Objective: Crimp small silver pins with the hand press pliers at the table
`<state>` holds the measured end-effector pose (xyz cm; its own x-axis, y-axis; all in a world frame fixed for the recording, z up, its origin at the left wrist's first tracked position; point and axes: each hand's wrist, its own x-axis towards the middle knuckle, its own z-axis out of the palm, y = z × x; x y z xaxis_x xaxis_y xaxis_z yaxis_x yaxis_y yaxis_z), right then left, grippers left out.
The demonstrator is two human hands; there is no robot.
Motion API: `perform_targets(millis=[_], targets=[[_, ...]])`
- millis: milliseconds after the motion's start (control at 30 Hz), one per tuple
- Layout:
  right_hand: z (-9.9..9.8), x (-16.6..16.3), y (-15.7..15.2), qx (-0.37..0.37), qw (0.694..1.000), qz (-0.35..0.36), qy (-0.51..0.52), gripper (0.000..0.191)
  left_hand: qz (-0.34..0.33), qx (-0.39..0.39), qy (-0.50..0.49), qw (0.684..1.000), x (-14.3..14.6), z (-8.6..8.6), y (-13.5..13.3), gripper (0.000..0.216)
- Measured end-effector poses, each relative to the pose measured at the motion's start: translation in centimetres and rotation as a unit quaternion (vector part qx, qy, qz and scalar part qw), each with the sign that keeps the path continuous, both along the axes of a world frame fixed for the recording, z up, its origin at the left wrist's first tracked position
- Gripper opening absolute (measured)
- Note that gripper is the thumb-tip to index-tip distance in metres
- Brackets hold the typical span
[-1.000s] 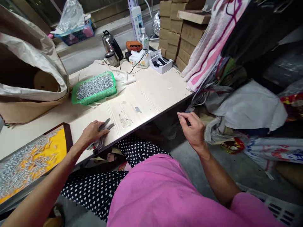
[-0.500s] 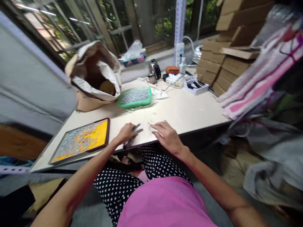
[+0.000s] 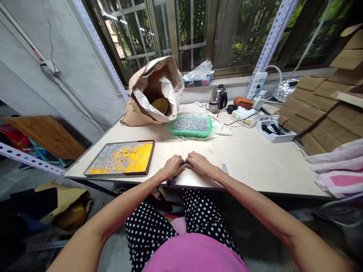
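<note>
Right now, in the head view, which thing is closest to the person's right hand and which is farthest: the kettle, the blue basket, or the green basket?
From the right hand:
1. Green basket: nearest, on the table just beyond the hand.
2. Kettle: farther back on the table, a bit to the right.
3. Blue basket: farthest, on the windowsill behind the table.

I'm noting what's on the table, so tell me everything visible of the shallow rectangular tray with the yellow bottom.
The shallow rectangular tray with the yellow bottom lies flat on the cream-coloured table, near its front edge, left of and apart from the bare left hand. Its right rim is dark brown, the left greyer. Many small silvery rod-shaped pieces, metal by their look, lie loose inside, thickest toward the left, leaving bare yellow at right. The tray's own material can't be told.
</note>
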<state>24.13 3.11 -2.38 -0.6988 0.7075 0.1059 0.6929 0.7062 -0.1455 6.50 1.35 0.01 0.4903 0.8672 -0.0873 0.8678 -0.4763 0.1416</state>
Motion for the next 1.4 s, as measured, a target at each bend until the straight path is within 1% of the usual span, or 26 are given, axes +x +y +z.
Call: perform_targets(millis=[100, 200, 267, 300, 333, 367, 433, 500, 567, 667, 767, 833, 933, 1000, 1067, 1133, 1200, 1233, 1267, 1300, 1400], targets=[[-0.5, -0.1, 0.6, -0.002, 1.000, 0.011, 0.006, 0.014, -0.004, -0.003, -0.015, 1.000, 0.0, -0.3, -0.1, 0.016], [-0.5, 0.6, 0.5, 0.003, 1.000, 0.014, 0.017, 0.017, 0.003, -0.020, -0.046, 0.999, -0.4, -0.6, -0.2, 0.017], [0.0, 1.4, 0.1, 0.015, 0.999, 0.016, 0.025, 0.028, 0.022, -0.008, -0.100, 0.995, -1.3, -0.6, -0.5, 0.034], [0.3, 1.7, -0.2, 0.024, 0.999, 0.017, 0.030, 0.036, 0.036, 0.010, -0.139, 0.990, -1.9, -0.5, -0.9, 0.044], [0.7, 1.9, -0.5, 0.033, 0.999, 0.020, 0.037, 0.040, 0.055, 0.034, -0.181, 0.981, -2.7, -0.4, -1.4, 0.048], [1.0, 2.0, -0.9, 0.037, 0.998, 0.025, 0.045, 0.040, 0.080, 0.058, -0.225, 0.969, -3.5, -0.1, -2.1, 0.047], [1.6, 1.5, -1.6, 0.033, 0.997, 0.045, 0.058, 0.034, 0.142, 0.088, -0.294, 0.941, -5.4, 0.5, -3.8, 0.036], [1.7, 0.4, -2.1, 0.020, 0.996, 0.062, 0.062, 0.028, 0.201, 0.095, -0.324, 0.920, -7.2, 1.0, -5.7, 0.027], [1.4, -1.0, -2.3, 0.017, 0.996, 0.061, 0.056, 0.026, 0.228, 0.091, -0.318, 0.916, -8.4, 0.9, -7.4, 0.022], [0.2, -2.8, -2.0, 0.018, 0.998, 0.054, 0.040, 0.026, 0.223, 0.076, -0.273, 0.933, -8.9, -0.1, -8.7, 0.020], [-0.9, -3.5, -1.4, -0.004, 0.997, 0.048, 0.053, 0.020, 0.227, 0.063, -0.233, 0.943, -8.4, -1.3, -8.5, 0.021], [-1.2, -3.3, -1.3, -0.025, 0.996, 0.052, 0.073, 0.018, 0.250, 0.073, -0.234, 0.937, -8.0, -1.6, -7.8, 0.022], [-1.1, -2.3, -1.6, -0.044, 0.992, 0.065, 0.103, 0.016, 0.292, 0.081, -0.260, 0.917, -7.9, -1.2, -6.8, 0.022], [-1.0, -1.4, -2.0, -0.041, 0.990, 0.055, 0.121, 0.017, 0.316, 0.049, -0.285, 0.903, -7.9, -0.8, -6.4, 0.023], [-1.1, -0.6, -2.5, -0.027, 0.990, 0.030, 0.133, 0.018, 0.347, -0.023, -0.326, 0.879, -7.7, -0.8, -6.1, 0.026], [-1.5, 0.0, -2.8, -0.019, 0.990, -0.006, 0.140, 0.018, 0.379, -0.115, -0.380, 0.836, -7.1, -1.0, -5.8, 0.033], [-1.9, 0.4, -2.9, -0.020, 0.988, -0.045, 0.146, 0.019, 0.395, -0.190, -0.429, 0.790, -6.2, -1.4, -5.3, 0.041], [-2.0, 0.5, -2.9, -0.021, 0.987, -0.063, 0.148, 0.020, 0.394, -0.210, -0.439, 0.780, -5.8, -1.4, -5.1, 0.043], [-2.1, 0.6, -3.0, -0.021, 0.985, -0.079, 0.149, 0.021, 0.390, -0.211, -0.437, 0.782, -5.4, -1.4, -4.8, 0.044], [-2.2, 0.7, -3.0, -0.019, 0.984, -0.093, 0.148, 0.021, 0.384, -0.193, -0.424, 0.797, -5.2, -1.2, -4.5, 0.041], [-2.2, 1.1, -2.9, -0.016, 0.982, -0.125, 0.140, 0.021, 0.335, -0.070, -0.347, 0.873, -5.2, -0.5, -4.3, 0.029]])
